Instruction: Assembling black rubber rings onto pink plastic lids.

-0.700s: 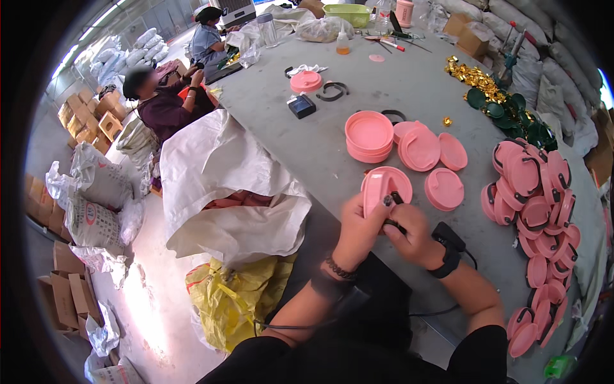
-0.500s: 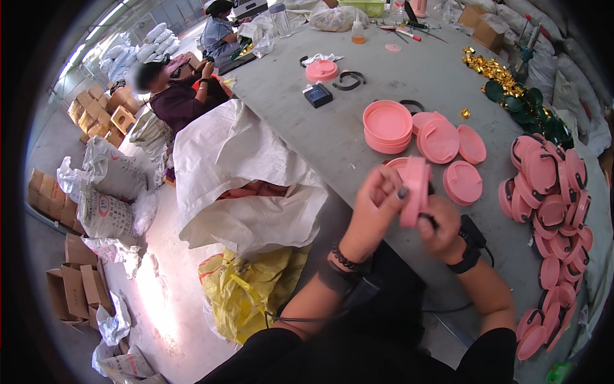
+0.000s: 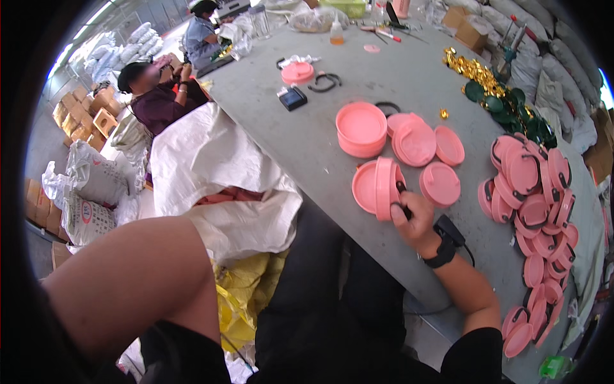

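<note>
My right hand (image 3: 417, 221), with a black wristband, grips a pink round case (image 3: 382, 188) that stands on its edge on the grey table (image 3: 307, 147). A small black part shows between my fingers and the case. My left forearm (image 3: 141, 281) fills the lower left, close to the camera, and its hand is out of the picture. Beside the case lie loose pink lids (image 3: 440, 184) and a stack of pink round tubs (image 3: 361, 128). A long pile of pink cases with black straps (image 3: 534, 205) runs down the right side.
An open white sack (image 3: 211, 166) holding pink parts stands at the table's left edge, above a yellow bag (image 3: 243, 294). Gold pieces (image 3: 476, 70), green pieces (image 3: 511, 105) and a small black box (image 3: 293, 98) lie farther back. Two people (image 3: 160, 89) sit far left near cardboard boxes (image 3: 83, 115).
My left hand has let go of the pink case and swung away to the lower left, out of view. My right hand alone now holds the case on edge, farther left.
</note>
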`<state>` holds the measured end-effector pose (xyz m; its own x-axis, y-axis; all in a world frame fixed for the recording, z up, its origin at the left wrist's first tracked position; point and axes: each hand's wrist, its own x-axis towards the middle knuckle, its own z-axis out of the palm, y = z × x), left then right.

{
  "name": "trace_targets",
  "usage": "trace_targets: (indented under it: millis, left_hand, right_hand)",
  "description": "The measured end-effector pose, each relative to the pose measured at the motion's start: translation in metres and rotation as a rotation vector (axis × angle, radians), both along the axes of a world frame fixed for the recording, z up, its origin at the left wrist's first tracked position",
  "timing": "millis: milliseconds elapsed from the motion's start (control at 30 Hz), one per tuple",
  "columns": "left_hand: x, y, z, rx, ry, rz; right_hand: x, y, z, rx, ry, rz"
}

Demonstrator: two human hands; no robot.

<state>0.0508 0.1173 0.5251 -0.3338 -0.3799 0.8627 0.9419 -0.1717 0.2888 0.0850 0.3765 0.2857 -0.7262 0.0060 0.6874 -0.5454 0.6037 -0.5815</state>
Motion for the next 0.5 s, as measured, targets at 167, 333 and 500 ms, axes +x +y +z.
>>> trace_targets:
  millis: [167, 333, 500]
  left_hand:
    - [0.009, -0.02, 0.016, -0.001, 0.131, -0.001]
    - [0.018, -0.03, 0.019, -0.005, 0.188, -0.027]
    - [0.027, -0.03, 0.013, -0.007, 0.217, -0.052]
  right_hand:
    - [0.01, -0.005, 0.004, 0.008, 0.002, 0.013]
    - [0.011, -0.008, 0.005, -0.01, -0.058, 0.05]
    - [0.008, -0.006, 0.009, -0.029, -0.025, 0.06]
